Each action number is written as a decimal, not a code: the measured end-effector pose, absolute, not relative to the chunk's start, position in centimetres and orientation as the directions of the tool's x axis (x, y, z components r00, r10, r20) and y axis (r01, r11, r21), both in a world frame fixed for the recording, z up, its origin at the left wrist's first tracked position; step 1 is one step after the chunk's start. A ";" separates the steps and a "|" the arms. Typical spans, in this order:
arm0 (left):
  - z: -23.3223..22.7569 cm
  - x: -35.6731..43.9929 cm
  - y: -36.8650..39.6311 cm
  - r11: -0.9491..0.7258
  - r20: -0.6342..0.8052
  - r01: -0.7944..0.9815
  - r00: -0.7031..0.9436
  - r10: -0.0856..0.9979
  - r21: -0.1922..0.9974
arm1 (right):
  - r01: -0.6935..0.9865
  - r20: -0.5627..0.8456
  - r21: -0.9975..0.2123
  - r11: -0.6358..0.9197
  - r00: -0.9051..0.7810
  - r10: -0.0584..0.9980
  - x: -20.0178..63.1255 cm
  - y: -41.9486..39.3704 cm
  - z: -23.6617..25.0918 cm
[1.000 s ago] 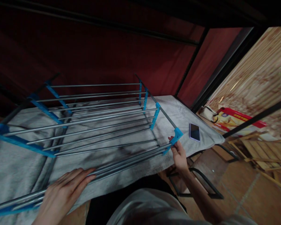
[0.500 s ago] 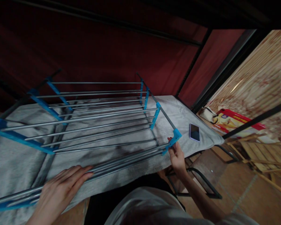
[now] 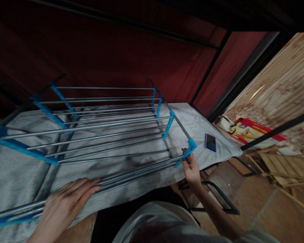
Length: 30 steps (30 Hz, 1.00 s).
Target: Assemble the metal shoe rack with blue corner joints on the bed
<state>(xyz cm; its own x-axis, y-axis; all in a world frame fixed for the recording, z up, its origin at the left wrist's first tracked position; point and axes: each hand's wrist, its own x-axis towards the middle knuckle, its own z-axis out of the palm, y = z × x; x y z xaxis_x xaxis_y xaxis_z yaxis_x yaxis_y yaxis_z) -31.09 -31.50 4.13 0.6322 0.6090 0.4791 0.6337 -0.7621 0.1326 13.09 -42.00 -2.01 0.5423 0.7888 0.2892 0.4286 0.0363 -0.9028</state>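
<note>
A rack of grey metal rods [image 3: 108, 135] with blue plastic side pieces lies on its side on a grey towel [image 3: 197, 125] spread over a table. My left hand [image 3: 63, 206] rests flat, fingers apart, on the nearest rods at the lower left. My right hand [image 3: 192, 168] pinches the blue corner connector [image 3: 190, 148] at the rack's near right end.
A phone [image 3: 210, 142] lies face up on the towel, right of the rack. A dark red fabric wall stands behind. Black metal frame bars run overhead and on the right. A red box [image 3: 258, 131], a wooden pallet [image 3: 283, 165] and black frame parts [image 3: 218, 199] lie on the tiled floor.
Almost nothing has changed. Both hands stay where they were on the rack; the view has shifted slightly.
</note>
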 end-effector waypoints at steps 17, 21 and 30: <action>3.7 -31.1 -31.4 -0.780 0.471 0.624 0.674 0.569 0.051 | 0.501 0.333 -0.864 0.044 0.504 0.797 12.3 -42.3 -0.8; 3.9 -30.6 -31.7 -0.770 0.453 0.637 0.675 0.582 0.039 | 0.477 0.309 -0.878 0.040 0.500 0.809 12.6 -42.6 -1.1; 6.7 -28.5 -33.5 -0.705 0.295 0.694 0.650 0.701 0.146 | 0.341 0.120 -0.933 -0.117 0.599 0.792 12.5 -43.1 -0.2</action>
